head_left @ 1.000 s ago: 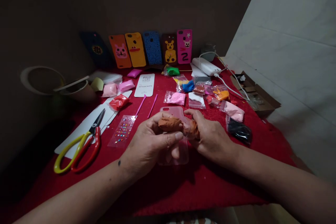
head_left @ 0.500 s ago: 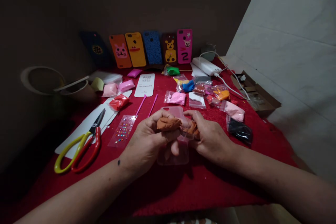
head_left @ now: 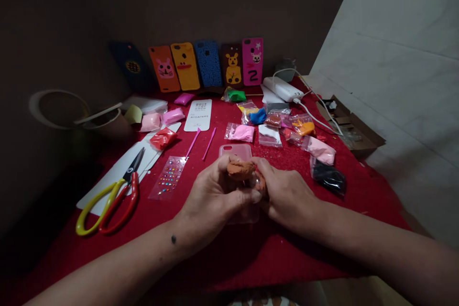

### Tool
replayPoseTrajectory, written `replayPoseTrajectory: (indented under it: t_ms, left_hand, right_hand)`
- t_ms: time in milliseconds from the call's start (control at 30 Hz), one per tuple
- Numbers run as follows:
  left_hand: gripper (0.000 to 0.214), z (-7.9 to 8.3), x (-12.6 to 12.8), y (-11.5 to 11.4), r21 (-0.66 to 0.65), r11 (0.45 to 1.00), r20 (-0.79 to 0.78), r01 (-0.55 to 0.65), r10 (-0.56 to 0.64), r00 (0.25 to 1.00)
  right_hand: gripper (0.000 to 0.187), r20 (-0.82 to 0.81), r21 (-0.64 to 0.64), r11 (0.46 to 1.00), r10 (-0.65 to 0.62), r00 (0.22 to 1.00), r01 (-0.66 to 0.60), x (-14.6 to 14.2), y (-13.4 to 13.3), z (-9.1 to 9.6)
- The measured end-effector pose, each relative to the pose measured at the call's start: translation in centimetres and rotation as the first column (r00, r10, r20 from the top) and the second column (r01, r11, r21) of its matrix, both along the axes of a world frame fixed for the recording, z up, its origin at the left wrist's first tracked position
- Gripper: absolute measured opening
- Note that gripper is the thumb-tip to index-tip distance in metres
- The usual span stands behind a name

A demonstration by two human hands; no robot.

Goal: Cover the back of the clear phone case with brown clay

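Observation:
Both my hands meet over the middle of the red cloth (head_left: 222, 258). My left hand (head_left: 215, 196) is closed around a lump of orange-brown clay (head_left: 239, 169), thumb pressed across its front. My right hand (head_left: 285, 193) is also closed, pinching the right end of the same clay. Under the hands lies a clear phone case (head_left: 236, 151); only its top edge and a bit of its lower edge show.
Decorated phone cases (head_left: 210, 64) lean against the back wall. Small bags of coloured clay (head_left: 283, 129), pink sticks (head_left: 201, 141), a gem sticker sheet (head_left: 168, 178) and yellow-red scissors (head_left: 109, 198) lie around. A white power bank (head_left: 282, 88) with cable and a cardboard box (head_left: 353, 129) sit at the right.
My hands have drawn closer together and squeezed the clay into a shorter lump. The view shifted slightly.

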State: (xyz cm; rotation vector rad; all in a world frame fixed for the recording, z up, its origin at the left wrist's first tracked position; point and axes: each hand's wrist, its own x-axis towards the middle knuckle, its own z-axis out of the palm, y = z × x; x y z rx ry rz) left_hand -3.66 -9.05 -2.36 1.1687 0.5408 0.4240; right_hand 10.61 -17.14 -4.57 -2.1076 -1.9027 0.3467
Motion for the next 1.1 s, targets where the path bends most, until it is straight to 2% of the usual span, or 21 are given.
replayPoseTrajectory:
  t_ms: [100, 200, 300, 367, 500, 533, 600, 667, 767, 833, 900, 1000, 1100]
  left_hand:
    - [0.034, -0.1, 0.0, 0.0, 0.014, 1.000, -0.004, 0.008, -0.008, 1.000]
    - [0.031, -0.4, 0.0, 0.1, 0.089, 0.996, -0.025, 0.004, -0.002, 1.000]
    - [0.026, -0.6, -0.2, 0.2, 0.212, 0.977, -0.050, -0.026, 0.037, 0.998]
    - [0.025, -0.3, -0.4, 0.5, 0.236, 0.971, -0.061, -0.020, 0.035, 0.998]
    - [0.021, 1.1, -1.2, 1.3, 0.140, 0.978, -0.089, 0.155, -0.144, 0.986]
    - [0.020, 1.4, -1.3, 1.6, 0.137, 0.977, -0.077, 0.162, -0.152, 0.985]
    - [0.021, 1.7, -1.3, 1.9, 0.149, 0.984, -0.025, 0.101, -0.099, 0.995]
    - [0.027, 1.7, -1.2, 2.1, 0.152, 0.988, 0.042, 0.023, -0.030, 0.999]
    - [0.030, 1.3, -0.8, 2.1, 0.123, 0.992, 0.089, 0.003, -0.014, 0.996]
    - [0.024, 1.0, -0.6, 2.2, 0.092, 0.996, 0.094, -0.007, -0.002, 0.996]
    - [0.019, 0.7, -0.5, 2.5, 0.022, 0.999, 0.107, -0.033, 0.030, 0.994]
    - [0.034, 0.2, -0.4, 3.1, -0.097, 0.995, 0.128, -0.009, 0.021, 0.992]
    - [0.044, -0.1, -0.2, 3.4, -0.153, 0.988, 0.109, 0.031, -0.014, 0.994]
  right_hand:
    - [0.036, -0.063, 0.090, 0.994, 0.064, 0.996, -0.059, -0.1, -0.2, -0.1]
    - [0.017, -0.112, 0.145, 0.988, 0.067, 0.991, -0.051, -0.2, -0.2, -0.3]
    - [0.016, -0.078, 0.147, 0.989, 0.045, 0.996, -0.034, -0.2, -0.2, -0.2]
    - [0.018, -0.050, 0.132, 0.991, 0.036, 0.998, -0.029, 0.1, -0.1, -0.1]
    - [0.020, -0.025, 0.101, 0.994, -0.048, 0.999, 0.051, 1.2, 0.3, 0.1]
    - [0.020, -0.016, 0.096, 0.991, -0.092, 0.996, 0.093, 1.4, 0.5, 0.2]
    - [0.018, -0.015, 0.094, 0.987, -0.127, 0.992, 0.128, 1.8, 0.7, 0.2]
    - [0.017, -0.026, 0.096, 0.990, -0.100, 0.995, 0.102, 1.8, 0.7, 0.1]
    - [0.017, -0.043, 0.115, 0.991, -0.059, 0.997, 0.063, 1.7, 0.5, 0.2]
    - [0.021, -0.029, 0.107, 0.992, -0.069, 0.997, 0.071, 1.7, 0.5, 0.3]
    - [0.030, 0.030, 0.074, 0.992, -0.100, 0.995, 0.098, 2.1, 0.6, 0.5]
    - [0.052, 0.166, 0.014, 0.991, -0.137, 0.977, 0.137, 3.2, 1.0, 1.0]
    - [0.051, 0.278, -0.060, 0.982, -0.154, 0.948, 0.177, 4.3, 1.5, 1.5]
